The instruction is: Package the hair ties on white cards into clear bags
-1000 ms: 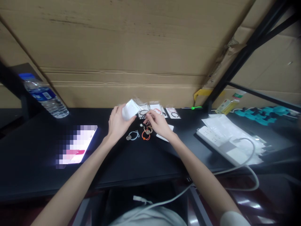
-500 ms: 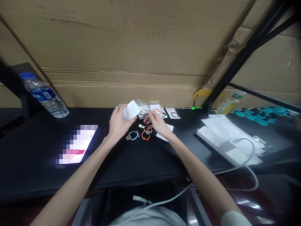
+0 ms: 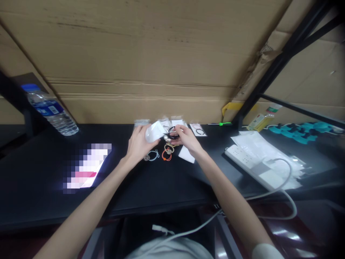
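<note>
My left hand (image 3: 138,144) grips a small white card or packet (image 3: 154,131) above the black table (image 3: 161,183). My right hand (image 3: 187,139) pinches a black hair tie with a pearl bead (image 3: 171,133) right beside that packet. Below the hands lie a light blue hair tie (image 3: 152,155) and an orange one with a round charm (image 3: 167,153). A white card (image 3: 186,154) lies under my right wrist. Several clear packets holding hair ties (image 3: 198,130) sit in a row behind the hands.
A water bottle (image 3: 51,109) lies at the back left, and a lit phone (image 3: 87,164) is on the table's left. A white power strip (image 3: 252,163) with a cable and plastic sheets (image 3: 265,151) lie to the right. Cardboard (image 3: 151,54) walls the back.
My right hand has lifted the black hair tie off the table up to the packet. My left hand has shifted slightly right with the packet.
</note>
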Demonstrator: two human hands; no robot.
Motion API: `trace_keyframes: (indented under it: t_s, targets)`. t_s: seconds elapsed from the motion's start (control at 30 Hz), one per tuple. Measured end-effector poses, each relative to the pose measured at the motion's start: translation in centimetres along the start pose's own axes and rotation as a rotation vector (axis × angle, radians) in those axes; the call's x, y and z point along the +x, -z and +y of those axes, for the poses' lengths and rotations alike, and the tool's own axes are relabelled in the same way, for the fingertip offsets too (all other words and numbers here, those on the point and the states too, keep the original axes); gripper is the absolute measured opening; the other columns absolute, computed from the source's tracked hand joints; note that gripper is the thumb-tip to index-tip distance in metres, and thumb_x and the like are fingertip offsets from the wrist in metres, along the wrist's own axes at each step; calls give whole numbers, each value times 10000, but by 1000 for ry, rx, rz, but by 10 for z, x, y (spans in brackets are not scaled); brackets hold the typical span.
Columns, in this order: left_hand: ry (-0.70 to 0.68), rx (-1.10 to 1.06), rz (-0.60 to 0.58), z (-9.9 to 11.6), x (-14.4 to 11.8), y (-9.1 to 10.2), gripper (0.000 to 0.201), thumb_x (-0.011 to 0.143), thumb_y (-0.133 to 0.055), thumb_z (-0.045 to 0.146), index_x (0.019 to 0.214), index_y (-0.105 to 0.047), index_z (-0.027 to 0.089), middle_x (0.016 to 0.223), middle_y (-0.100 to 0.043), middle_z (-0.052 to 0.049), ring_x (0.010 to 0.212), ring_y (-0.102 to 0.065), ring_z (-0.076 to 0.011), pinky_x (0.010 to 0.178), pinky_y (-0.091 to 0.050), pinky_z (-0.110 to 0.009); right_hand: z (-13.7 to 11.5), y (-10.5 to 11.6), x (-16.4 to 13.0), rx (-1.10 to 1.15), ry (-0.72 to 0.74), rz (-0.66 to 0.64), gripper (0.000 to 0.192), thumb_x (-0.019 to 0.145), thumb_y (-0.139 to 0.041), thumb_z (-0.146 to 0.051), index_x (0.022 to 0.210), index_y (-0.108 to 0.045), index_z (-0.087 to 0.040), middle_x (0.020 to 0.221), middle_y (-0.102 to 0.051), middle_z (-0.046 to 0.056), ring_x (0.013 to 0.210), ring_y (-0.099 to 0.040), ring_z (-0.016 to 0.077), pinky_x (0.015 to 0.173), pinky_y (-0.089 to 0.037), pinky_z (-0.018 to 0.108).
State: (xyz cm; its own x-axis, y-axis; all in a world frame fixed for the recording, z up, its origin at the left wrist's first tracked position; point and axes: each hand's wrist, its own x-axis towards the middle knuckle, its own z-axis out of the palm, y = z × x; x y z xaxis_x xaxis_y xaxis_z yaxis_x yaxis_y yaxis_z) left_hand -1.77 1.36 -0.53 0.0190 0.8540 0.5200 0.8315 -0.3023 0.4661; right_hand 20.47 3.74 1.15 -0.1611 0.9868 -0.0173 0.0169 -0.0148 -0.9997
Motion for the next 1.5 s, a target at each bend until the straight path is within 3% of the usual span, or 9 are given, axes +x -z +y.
trace_keyframes:
  t_s: [0.53, 0.73, 1.23, 1.37, 1.5]
  targets:
    - [-44, 52, -147, 4, -5, -5, 674, 805, -802, 457, 1408, -583, 249, 1372, -655, -113, 1255, -649, -360, 970, -577, -514, 7, 9, 8, -237, 186, 102, 160, 1061, -543, -335, 991, -597, -202, 930, -794, 88, 750, -772, 176, 639, -672, 298]
    - [-59, 47, -178, 6, -6, -6, 636, 789, -817, 459, 1352, -601, 256, 1320, -682, -102, 1185, -685, -350, 914, -588, -490, 5, 7, 5, -259, 156, 51, 139, 1051, -567, -330, 1011, -590, -199, 915, -795, 88, 630, -741, 157, 605, -658, 300]
    - [-17, -74, -255, 11, -10, -15, 618, 756, -818, 487, 1280, -578, 265, 1275, -675, -74, 1156, -684, -327, 905, -550, -438, 11, 1, 13, -207, 167, 18, 34, 996, -552, -228, 1028, -540, -231, 955, -763, 60, 767, -763, 187, 596, -632, 289]
    - [7, -111, -254, 10, -10, -18, 600, 752, -813, 506, 1253, -585, 267, 1269, -688, -76, 1180, -674, -335, 930, -538, -446, 13, 2, 12, -257, 280, 7, 162, 929, -632, -212, 1056, -539, -250, 904, -773, 22, 772, -766, 199, 644, -605, 301]
    - [64, -166, -267, 11, -9, -19, 613, 736, -819, 537, 1225, -587, 249, 1262, -704, -82, 1216, -656, -350, 977, -523, -464, 5, -1, 10, -452, 411, 15, 187, 904, -638, -159, 1054, -574, -253, 881, -785, -2, 676, -734, 185, 713, -576, 332]
